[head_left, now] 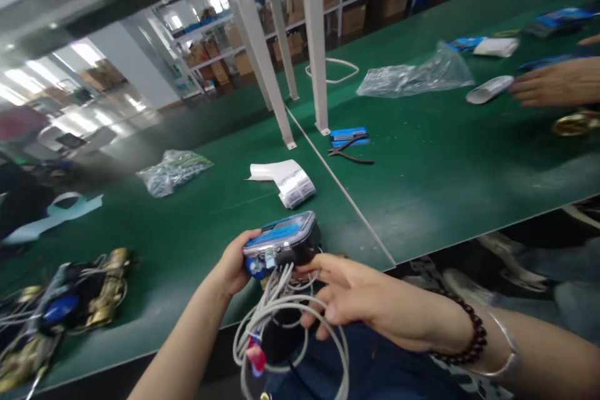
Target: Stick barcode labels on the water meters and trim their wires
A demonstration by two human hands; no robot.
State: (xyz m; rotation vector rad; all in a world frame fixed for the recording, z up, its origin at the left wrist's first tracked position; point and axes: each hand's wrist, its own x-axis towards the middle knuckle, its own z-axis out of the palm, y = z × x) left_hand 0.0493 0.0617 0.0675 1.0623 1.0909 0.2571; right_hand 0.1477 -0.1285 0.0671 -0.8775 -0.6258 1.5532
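Note:
A water meter unit with a clear-lidded blue and black box point(284, 234) is held above the front edge of the green table. My left hand point(237, 259) is closed round the box's left side; its fingertips are partly hidden behind it. Beneath the box hangs a coil of grey cables point(276, 312) with a red and blue tag point(255, 355) on it. My right hand point(342, 294) is at the underside, its upper fingers against the box's lower right edge. Its lower fingers and thumb are curled about the cable loop.
Behind the box lies a roll of labels point(295, 184). Cutting pliers point(351, 153) rest by a blue card. White posts point(314, 44) rise from the table. More brass meter parts point(107, 287) lie left, bagged parts point(173, 172) beyond. At right is another person's hand point(555, 82).

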